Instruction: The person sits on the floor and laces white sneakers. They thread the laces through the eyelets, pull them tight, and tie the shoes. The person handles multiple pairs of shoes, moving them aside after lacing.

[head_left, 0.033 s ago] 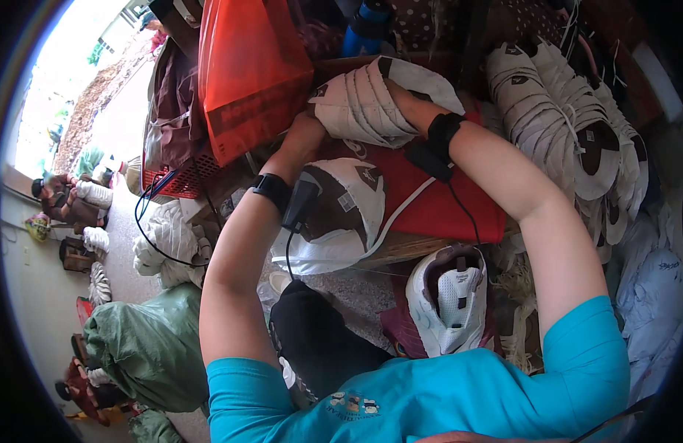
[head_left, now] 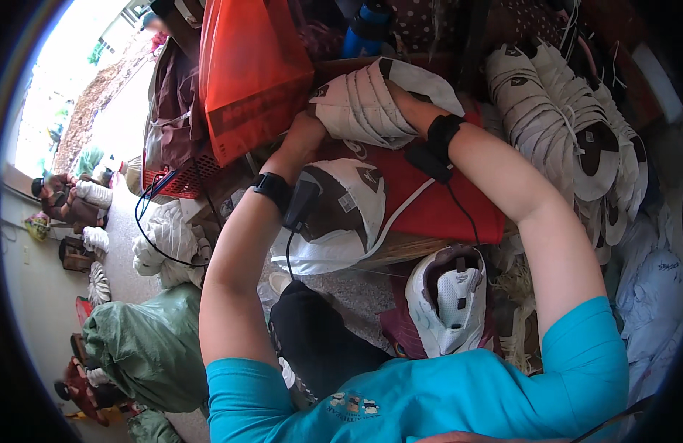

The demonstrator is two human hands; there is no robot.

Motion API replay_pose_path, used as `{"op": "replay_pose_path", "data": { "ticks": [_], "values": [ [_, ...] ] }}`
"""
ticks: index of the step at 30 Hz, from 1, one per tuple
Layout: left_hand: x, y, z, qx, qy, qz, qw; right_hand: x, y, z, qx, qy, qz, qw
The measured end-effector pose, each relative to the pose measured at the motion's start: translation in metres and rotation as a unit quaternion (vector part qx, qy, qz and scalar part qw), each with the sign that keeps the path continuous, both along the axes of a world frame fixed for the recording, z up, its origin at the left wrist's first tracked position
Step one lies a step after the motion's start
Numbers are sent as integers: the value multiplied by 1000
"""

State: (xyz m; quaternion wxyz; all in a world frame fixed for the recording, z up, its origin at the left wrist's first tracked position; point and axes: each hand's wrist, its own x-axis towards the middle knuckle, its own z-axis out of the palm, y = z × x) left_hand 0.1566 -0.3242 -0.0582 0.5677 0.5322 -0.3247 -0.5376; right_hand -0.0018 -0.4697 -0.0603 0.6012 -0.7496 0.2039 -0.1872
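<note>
— Gripping from both ends, is that what the hands are doing with that pale bundle?

— Yes. Both hands are holding a stack of white shoe uppers (head_left: 378, 103) up over the red cloth (head_left: 437, 203). The left hand (head_left: 306, 133) is pressing against the stack's near-left edge, right below the orange plastic bag (head_left: 249, 70). The right hand (head_left: 406, 100) is clasping the stack from the other side.

— And the fingers?

— The right fingers are curling under the uppers, so they are mostly hiding; I cannot tell whether they are spread. The left fingers are tucking behind the stack too, so their state is not showing either.

— What is lying around?

— Another white and brown upper (head_left: 334, 214) is resting on the red cloth just beneath the stack. A white shoe (head_left: 448, 299) is sitting lower down, near the person's chest. Rows of more white uppers (head_left: 555, 118) are piling up at the right, well apart from the hands. Black bands with small devices are wrapping both wrists, and a green sack (head_left: 153, 347) is lying at the lower left.
</note>
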Motion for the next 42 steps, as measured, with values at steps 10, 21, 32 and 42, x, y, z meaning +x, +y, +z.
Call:
{"op": "replay_pose_path", "data": {
  "ticks": [10, 21, 32, 42],
  "values": [
    [7, 2, -3, 14, -200, 58, 978, -15, 2, 12, 135, 35, -47, 989],
    [53, 219, 41, -31, -696, 290, 657, -24, 24, 46, -3, 89, 18, 996],
    [161, 395, -19, 254, -609, 507, 554, -33, -7, 69, -413, 277, -69, 865],
    [169, 430, -56, 325, -581, 490, 563, -188, -72, 148, -310, 469, -246, 789]
  ]
}}
